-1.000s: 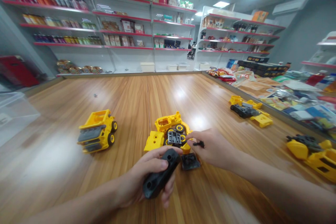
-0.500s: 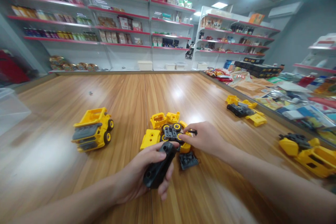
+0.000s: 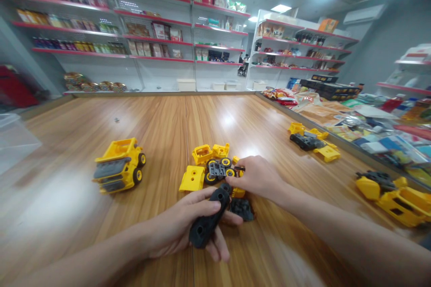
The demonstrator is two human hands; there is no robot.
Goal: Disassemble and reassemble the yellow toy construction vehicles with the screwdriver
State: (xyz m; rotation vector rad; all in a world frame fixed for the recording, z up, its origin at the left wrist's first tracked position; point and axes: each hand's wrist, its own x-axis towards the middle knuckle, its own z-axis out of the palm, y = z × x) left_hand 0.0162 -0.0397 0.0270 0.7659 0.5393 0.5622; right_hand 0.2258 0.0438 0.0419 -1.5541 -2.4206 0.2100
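Observation:
My left hand (image 3: 188, 219) is closed around a black oblong plastic toy part (image 3: 208, 219) with round holes, tilted above the table. My right hand (image 3: 257, 172) pinches a small dark peg-like piece (image 3: 239, 168), partly hidden by the fingers. Just beyond the hands lies a grey toy chassis (image 3: 217, 169) with black-and-yellow wheels. Around it are a flat yellow panel (image 3: 192, 178) with two holes, a yellow cab-like frame (image 3: 202, 154) and another yellow part (image 3: 221, 150). A dark grey part (image 3: 243, 209) lies below my right hand.
A yellow toy dump truck (image 3: 117, 166) stands at left. Loose yellow and black toy parts (image 3: 313, 141) lie at right, with a yellow toy body (image 3: 400, 199) nearer. A clear plastic bin (image 3: 16, 143) sits at the left edge. Packaged goods (image 3: 336, 112) border the table's right side.
My left hand has turned the black part and moved it slightly right and down, its fingers spreading beneath it. My right hand has shifted slightly left, covering more of the small dark piece.

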